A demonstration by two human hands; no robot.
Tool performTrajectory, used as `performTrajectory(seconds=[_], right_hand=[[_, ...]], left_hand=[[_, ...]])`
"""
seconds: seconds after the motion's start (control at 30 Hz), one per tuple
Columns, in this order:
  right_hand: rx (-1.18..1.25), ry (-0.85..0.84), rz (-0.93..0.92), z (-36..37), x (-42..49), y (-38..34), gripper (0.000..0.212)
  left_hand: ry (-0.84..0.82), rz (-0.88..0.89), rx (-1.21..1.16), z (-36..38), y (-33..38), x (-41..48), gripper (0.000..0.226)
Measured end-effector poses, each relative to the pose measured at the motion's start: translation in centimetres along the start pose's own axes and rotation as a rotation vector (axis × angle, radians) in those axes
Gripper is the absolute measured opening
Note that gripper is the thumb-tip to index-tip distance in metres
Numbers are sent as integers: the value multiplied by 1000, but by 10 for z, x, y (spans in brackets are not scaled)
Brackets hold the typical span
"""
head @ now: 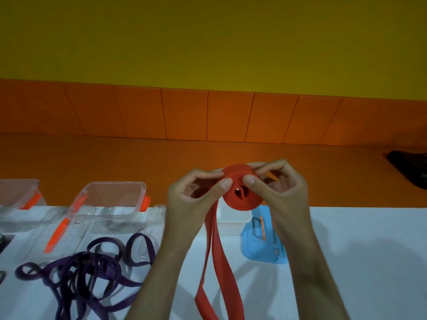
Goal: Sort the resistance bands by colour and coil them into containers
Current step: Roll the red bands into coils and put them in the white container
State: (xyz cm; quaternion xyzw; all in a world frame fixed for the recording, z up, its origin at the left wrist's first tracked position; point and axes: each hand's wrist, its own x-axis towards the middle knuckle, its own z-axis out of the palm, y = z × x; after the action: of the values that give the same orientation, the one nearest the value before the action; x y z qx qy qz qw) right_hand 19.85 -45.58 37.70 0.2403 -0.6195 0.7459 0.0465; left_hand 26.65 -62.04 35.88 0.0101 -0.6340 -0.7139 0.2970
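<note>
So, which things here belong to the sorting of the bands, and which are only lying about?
Belong to the job:
- red band, pinched in a coil by the left hand and the right hand
- purple bands, tangled on the table
- clear container
- white container
- blue lid

Just lying about:
- dark object, far right, off the table

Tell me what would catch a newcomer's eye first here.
The red band, half coiled, is pinched up mid-frame between the left hand and right hand, its loose tails hanging toward the white table. To its left, purple bands lie tangled on the table before an open clear container.
</note>
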Motion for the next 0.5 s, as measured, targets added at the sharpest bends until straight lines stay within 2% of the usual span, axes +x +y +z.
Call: performTrajectory(seconds=[0.13, 0.3, 0.4, 0.5], right_hand=[[28, 43, 4, 1, -1, 7, 33], [53, -62, 118, -6, -2, 12, 29], [14, 30, 44, -2, -3, 9, 32], [79, 115, 45, 5, -8, 12, 36]], left_hand=[[-112, -73, -27, -7, -3, 3, 38], [-157, 7, 46, -5, -5, 0, 38], [-123, 34, 49, 1, -8, -2, 35], [-200, 0, 28, 0, -8, -3, 45]])
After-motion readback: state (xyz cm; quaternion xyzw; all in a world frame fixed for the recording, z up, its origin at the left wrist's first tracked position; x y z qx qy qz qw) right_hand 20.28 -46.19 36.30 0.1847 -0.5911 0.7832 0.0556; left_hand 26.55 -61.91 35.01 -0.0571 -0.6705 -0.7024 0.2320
